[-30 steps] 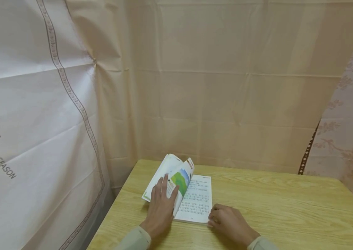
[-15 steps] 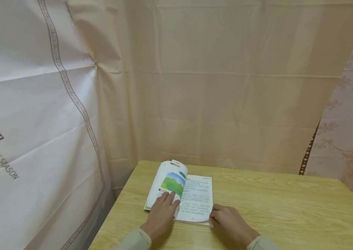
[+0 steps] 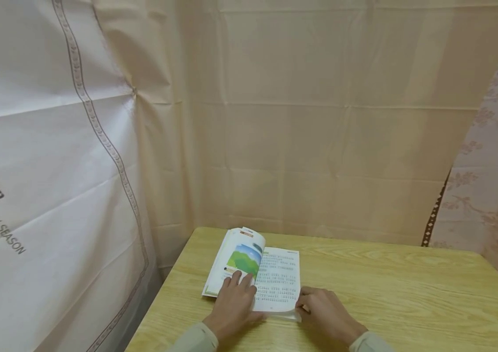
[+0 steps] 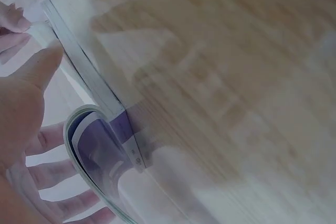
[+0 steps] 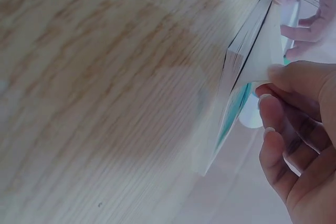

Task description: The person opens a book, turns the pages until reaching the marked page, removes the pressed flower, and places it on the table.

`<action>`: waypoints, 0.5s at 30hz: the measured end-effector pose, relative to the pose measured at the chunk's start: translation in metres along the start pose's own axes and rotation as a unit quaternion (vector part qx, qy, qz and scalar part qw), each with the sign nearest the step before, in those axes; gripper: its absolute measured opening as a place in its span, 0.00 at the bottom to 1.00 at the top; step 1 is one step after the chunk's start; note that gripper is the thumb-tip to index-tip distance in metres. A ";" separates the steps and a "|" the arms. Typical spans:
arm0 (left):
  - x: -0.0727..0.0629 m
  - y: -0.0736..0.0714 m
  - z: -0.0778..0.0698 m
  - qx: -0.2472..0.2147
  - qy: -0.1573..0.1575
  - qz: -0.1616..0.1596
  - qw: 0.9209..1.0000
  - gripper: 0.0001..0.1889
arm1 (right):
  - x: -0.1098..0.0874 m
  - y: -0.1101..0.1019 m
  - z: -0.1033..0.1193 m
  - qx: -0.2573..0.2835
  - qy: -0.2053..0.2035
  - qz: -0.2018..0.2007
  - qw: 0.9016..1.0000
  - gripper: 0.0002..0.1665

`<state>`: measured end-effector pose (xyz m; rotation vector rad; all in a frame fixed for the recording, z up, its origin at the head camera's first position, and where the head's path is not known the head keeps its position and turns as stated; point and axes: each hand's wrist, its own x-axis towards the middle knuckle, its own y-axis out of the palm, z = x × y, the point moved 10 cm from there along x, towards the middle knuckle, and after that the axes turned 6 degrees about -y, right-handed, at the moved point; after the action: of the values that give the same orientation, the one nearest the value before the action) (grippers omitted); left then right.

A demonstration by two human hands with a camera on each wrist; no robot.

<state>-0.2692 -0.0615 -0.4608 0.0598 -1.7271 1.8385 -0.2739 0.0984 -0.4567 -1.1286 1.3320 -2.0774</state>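
An open book (image 3: pixel 279 274) lies on the wooden table, a green-hill picture on its left page (image 3: pixel 245 259) and printed text on its right page. My left hand (image 3: pixel 233 300) rests on the lower left page with extended fingers; its thumb (image 4: pixel 44 66) touches the bottom edge of the right-hand pages in the left wrist view. Near the lower right corner, my right hand (image 3: pixel 326 308) pinches a lifted page (image 5: pixel 268 51) between thumb and index finger. Its other fingers are loosely curled. Seen in the left wrist view, the left part of the book (image 4: pixel 97 145) curves upward.
The light wooden table (image 3: pixel 390 288) extends to the right of the book. A beige cloth (image 3: pixel 310 122) hangs behind it. White printed cloth (image 3: pixel 55 161) hangs at the left, and flower-patterned cloth (image 3: pixel 495 181) at the right.
The raised left-hand pages have come down to the left under my left hand, whose thumb has shifted to the bottom edge. My right hand has lifted the right page's corner.
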 end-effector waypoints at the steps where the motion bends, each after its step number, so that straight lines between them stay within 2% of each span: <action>1: 0.000 0.001 0.000 0.003 0.000 0.002 1.000 0.33 | 0.000 -0.001 0.001 0.005 -0.001 -0.003 1.000 0.05; 6: 0.001 -0.001 -0.001 0.018 0.008 -0.005 1.000 0.29 | -0.003 -0.007 0.001 0.018 -0.001 -0.030 0.999 0.02; 11: 0.002 -0.007 -0.002 0.012 0.016 -0.030 0.999 0.23 | -0.003 -0.013 -0.001 -0.004 0.019 -0.060 0.998 0.02; 15: 0.002 -0.008 -0.002 -0.002 0.014 -0.044 0.999 0.19 | -0.005 -0.018 -0.008 -0.009 0.057 -0.086 0.995 0.20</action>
<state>-0.2665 -0.0588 -0.4527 0.1056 -1.6832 1.7642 -0.2757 0.1144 -0.4440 -1.1836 1.3499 -2.2886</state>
